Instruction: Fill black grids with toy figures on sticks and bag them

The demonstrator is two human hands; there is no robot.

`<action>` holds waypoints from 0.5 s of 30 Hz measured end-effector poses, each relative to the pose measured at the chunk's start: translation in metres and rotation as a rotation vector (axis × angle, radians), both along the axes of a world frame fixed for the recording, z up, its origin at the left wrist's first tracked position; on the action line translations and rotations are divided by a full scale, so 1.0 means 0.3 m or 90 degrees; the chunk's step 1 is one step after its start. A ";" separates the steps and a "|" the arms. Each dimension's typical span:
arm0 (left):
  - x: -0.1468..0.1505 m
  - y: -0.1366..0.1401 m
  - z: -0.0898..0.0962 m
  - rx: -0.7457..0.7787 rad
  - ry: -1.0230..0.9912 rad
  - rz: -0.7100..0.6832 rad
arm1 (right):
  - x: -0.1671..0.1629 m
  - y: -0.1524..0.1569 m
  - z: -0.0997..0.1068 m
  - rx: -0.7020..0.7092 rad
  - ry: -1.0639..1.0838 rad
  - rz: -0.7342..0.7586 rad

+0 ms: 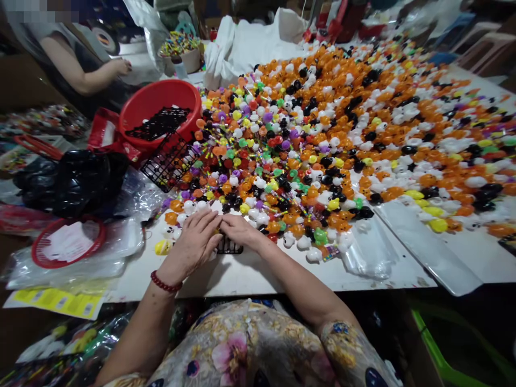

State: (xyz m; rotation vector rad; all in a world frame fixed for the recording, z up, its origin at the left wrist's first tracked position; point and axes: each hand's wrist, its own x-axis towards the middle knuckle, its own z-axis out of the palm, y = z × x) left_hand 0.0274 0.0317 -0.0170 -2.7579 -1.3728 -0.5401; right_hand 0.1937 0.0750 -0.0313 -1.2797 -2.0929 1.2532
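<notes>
My left hand [197,242], with a red bead bracelet [166,283] at its wrist, curves over a small black grid basket [230,246] at the table's near edge. Its thumb lies against the basket's near side. From the other side my right hand [241,230] reaches in, fingers bent together at the basket's top. The fingertips meet there, and what they pinch is hidden. Small white toys [197,206] lie just beyond the left hand, and a yellow toy [163,247] rests to its left.
A large heap of small coloured toys [322,113] covers the table. At left stand a red tub [193,102] with black grids, a black bag [80,180] and a red basket [40,252]. Clear plastic bags [371,247] lie at right. Another person's arm [86,78] shows at upper left.
</notes>
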 end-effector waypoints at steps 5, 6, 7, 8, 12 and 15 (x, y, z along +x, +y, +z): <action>0.007 0.009 0.005 0.022 -0.009 0.010 | 0.068 -0.043 0.039 0.099 0.015 -0.005; 0.008 0.011 0.006 0.018 -0.013 0.015 | 0.102 -0.047 0.052 0.123 -0.008 -0.037; 0.008 0.012 0.008 0.014 -0.016 0.018 | 0.144 -0.045 0.065 0.148 -0.050 -0.089; 0.009 0.013 0.009 0.011 -0.019 0.019 | 0.192 -0.039 0.077 0.174 -0.112 -0.157; 0.015 0.013 0.009 0.005 -0.019 0.020 | 0.383 0.020 0.090 0.207 -0.414 -0.399; 0.020 0.012 0.003 0.003 -0.030 0.029 | 0.462 0.059 0.065 0.194 -0.493 -0.426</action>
